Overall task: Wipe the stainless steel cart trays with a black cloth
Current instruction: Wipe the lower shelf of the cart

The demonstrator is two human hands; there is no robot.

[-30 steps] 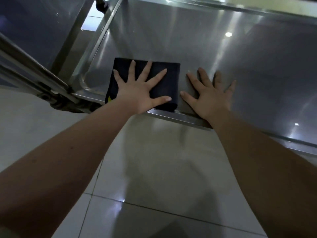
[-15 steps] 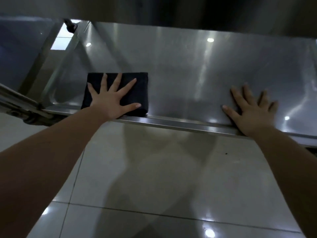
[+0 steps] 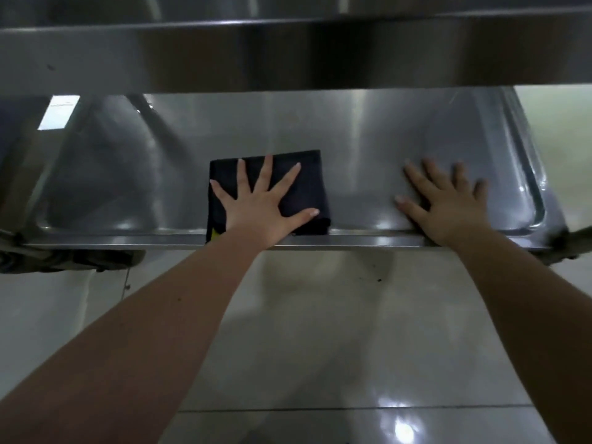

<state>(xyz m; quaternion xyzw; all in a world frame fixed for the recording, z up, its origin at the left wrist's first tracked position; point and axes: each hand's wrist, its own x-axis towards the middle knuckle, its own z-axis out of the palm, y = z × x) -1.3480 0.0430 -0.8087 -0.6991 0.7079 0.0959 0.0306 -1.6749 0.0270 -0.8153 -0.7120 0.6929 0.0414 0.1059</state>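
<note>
A folded black cloth lies on the lower stainless steel tray of the cart, against the tray's near rim, about mid-width. My left hand presses flat on the cloth with fingers spread. My right hand rests flat on the bare tray surface to the right of the cloth, its heel on the near rim, fingers apart, holding nothing. A bit of yellow shows at the cloth's lower left corner.
The edge of an upper tray hangs over the far part of the lower one. Cart legs and casters sit at the lower left and right. Glossy floor tiles lie below the cart.
My left hand has slid the cloth rightwards along the near rim, from the tray's left end to about its middle. My right hand moved right towards the tray's right end.
</note>
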